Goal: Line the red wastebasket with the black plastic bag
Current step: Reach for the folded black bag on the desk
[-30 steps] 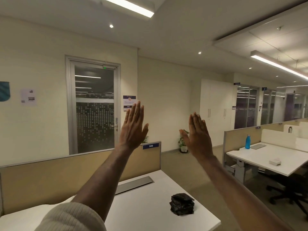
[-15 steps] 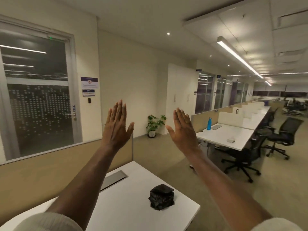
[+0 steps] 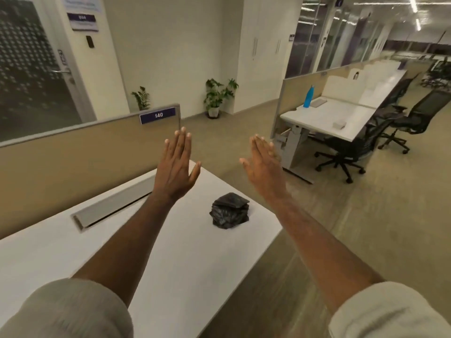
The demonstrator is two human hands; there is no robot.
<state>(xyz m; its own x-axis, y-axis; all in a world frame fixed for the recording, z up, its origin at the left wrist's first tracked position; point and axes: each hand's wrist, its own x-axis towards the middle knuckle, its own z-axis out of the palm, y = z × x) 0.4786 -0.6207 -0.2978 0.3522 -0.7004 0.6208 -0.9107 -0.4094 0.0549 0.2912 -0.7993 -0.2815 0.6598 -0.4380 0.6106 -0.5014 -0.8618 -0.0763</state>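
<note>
A folded stack of black plastic bags lies on the white desk, near its right edge. My left hand is held flat in the air above the desk, back toward me, holding nothing. My right hand is raised the same way, just right of the bags and above them, also holding nothing. Neither hand touches the bags. No red wastebasket is in view.
A beige partition labelled 140 backs the desk, with a grey cable flap in the desktop. To the right, across the floor, stand another desk with a blue bottle, office chairs and potted plants.
The view has tilted downward and to the right, so more desk and floor show. Both hands stay flat and raised, now lower in the view and closer to the bags.
</note>
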